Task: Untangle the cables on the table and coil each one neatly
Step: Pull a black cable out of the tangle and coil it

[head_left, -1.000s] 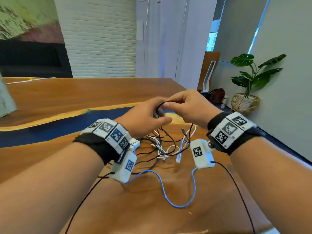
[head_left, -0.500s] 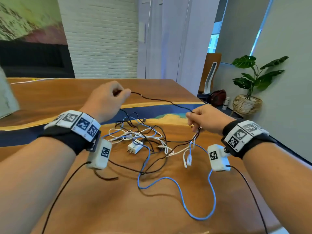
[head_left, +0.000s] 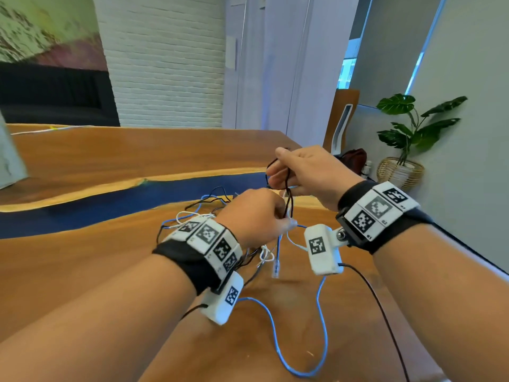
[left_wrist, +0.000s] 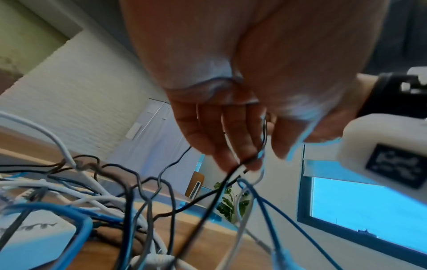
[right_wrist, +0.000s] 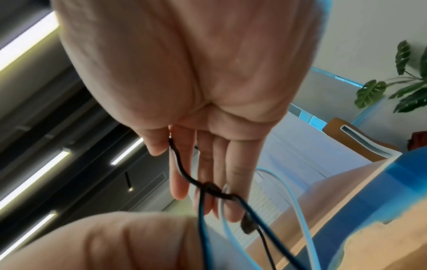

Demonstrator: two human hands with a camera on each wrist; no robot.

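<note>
A tangle of black, white and blue cables (head_left: 209, 213) lies on the wooden table (head_left: 82, 260). My right hand (head_left: 300, 172) is raised above it and pinches a thin black cable (head_left: 286, 188), which runs across its fingers (right_wrist: 208, 184) in the right wrist view. Just below, my left hand (head_left: 256, 213) grips the same black cable (left_wrist: 245, 164) together with white and blue strands. A blue cable (head_left: 275, 340) loops toward the table's near edge, and its clear plug (head_left: 275, 268) hangs below my hands.
A dark blue resin band (head_left: 96, 205) crosses the table. A potted plant in a wicker basket (head_left: 399, 169) stands on the floor at the right wall. The table's right edge runs under my right forearm. A grey object (head_left: 11, 161) sits at far left.
My hands were spread apart with the black cable stretched between them. Now they have come together at centre right, the right hand above the left, and the cable hangs folded between them.
</note>
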